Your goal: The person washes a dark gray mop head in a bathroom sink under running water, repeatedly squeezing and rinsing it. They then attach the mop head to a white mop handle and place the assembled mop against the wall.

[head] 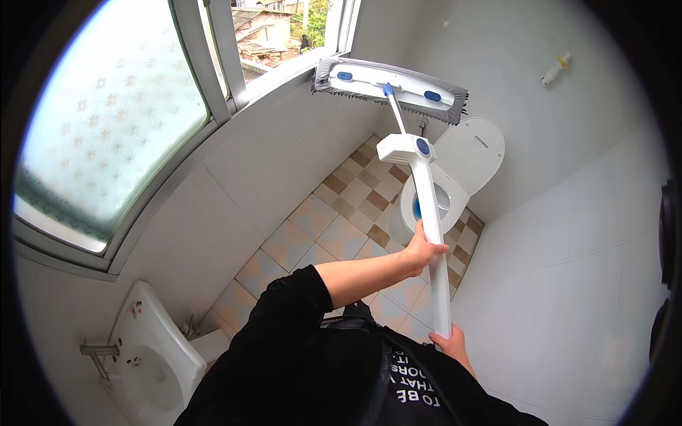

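A flat mop with a broad white handle (pixel 424 186) runs away from my body, held in both hands. My left hand (pixel 423 249) grips the handle midway along, over the front of the toilet. Lower down, close to my black shirt, my right hand (pixel 452 343) is wrapped round the handle's near end. The mop head (pixel 391 88) is raised off the floor, beside the window's right end. Its back plate is white with blue buttons, and a grey chenille pad wraps around it. A thin metal rod joins the head to a white housing with a blue button.
A toilet (pixel 407 210) with its lid (pixel 477 152) raised stands beneath the handle. The window (pixel 287 53) is open at upper left, beside a frosted pane (pixel 106 117). A washbasin (pixel 154 351) is at lower left. A tap fitting (pixel 555 69) juts from the right wall.
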Action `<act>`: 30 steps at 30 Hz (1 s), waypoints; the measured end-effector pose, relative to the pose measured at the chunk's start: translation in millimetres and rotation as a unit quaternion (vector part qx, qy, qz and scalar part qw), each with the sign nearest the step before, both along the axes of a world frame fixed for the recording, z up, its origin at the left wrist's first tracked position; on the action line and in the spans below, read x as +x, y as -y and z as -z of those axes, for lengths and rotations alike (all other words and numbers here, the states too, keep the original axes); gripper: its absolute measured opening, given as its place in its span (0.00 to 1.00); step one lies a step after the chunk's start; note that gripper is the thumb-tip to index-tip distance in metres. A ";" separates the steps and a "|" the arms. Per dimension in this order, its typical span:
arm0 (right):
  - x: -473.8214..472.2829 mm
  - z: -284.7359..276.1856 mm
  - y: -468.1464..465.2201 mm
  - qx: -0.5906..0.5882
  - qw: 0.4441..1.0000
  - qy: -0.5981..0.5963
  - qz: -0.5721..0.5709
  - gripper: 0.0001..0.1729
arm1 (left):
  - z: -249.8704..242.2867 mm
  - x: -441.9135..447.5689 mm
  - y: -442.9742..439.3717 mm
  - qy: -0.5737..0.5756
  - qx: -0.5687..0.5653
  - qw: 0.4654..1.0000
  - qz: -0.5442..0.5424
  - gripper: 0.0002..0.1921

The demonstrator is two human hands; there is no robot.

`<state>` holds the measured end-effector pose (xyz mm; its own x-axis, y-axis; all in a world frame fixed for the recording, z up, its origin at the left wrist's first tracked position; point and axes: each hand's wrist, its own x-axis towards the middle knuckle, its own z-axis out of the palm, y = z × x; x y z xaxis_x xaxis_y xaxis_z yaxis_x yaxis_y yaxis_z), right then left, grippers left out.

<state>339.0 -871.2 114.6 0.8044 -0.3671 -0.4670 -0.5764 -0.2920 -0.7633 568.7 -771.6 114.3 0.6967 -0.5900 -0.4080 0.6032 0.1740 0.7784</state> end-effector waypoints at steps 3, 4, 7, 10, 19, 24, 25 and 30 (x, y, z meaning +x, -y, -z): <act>6.2 2.2 -2.8 0.064 0.997 0.044 0.017 0.16 | -12.2 3.4 -2.7 0.061 -0.041 0.997 -0.007 0.47; 11.7 0.7 -5.0 0.096 0.993 0.058 0.026 0.17 | -16.5 7.0 -4.5 0.060 -0.051 0.997 0.001 0.47; 43.7 -16.0 -14.5 0.234 0.971 0.047 0.023 0.19 | -27.7 26.4 -23.1 0.064 -0.070 0.996 0.002 0.47; 75.2 -10.7 -11.2 0.305 0.951 0.025 -0.045 0.19 | -38.5 46.8 -42.7 0.067 -0.097 0.993 -0.031 0.45; 171.3 38.6 -63.4 0.120 0.978 0.125 -0.116 0.15 | -18.0 117.3 -123.3 0.086 0.088 0.988 -0.095 0.45; 204.5 83.4 -89.2 0.038 0.980 0.141 -0.138 0.18 | -16.7 83.1 -190.2 0.020 0.122 0.983 -0.136 0.41; 208.0 96.2 -92.4 0.020 0.979 0.142 -0.143 0.19 | -16.6 75.4 -202.8 0.017 0.114 0.983 -0.144 0.39; 207.2 140.3 -106.5 -0.140 0.962 0.150 -0.181 0.22 | -28.1 31.5 -280.0 0.022 0.115 0.970 -0.214 0.31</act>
<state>546.2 -764.6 -25.7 0.9864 -0.1147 -0.1178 -0.1642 -0.6505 -0.7416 600.2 -491.6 142.4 0.8778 -0.1392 -0.4584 0.4788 0.2196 0.8501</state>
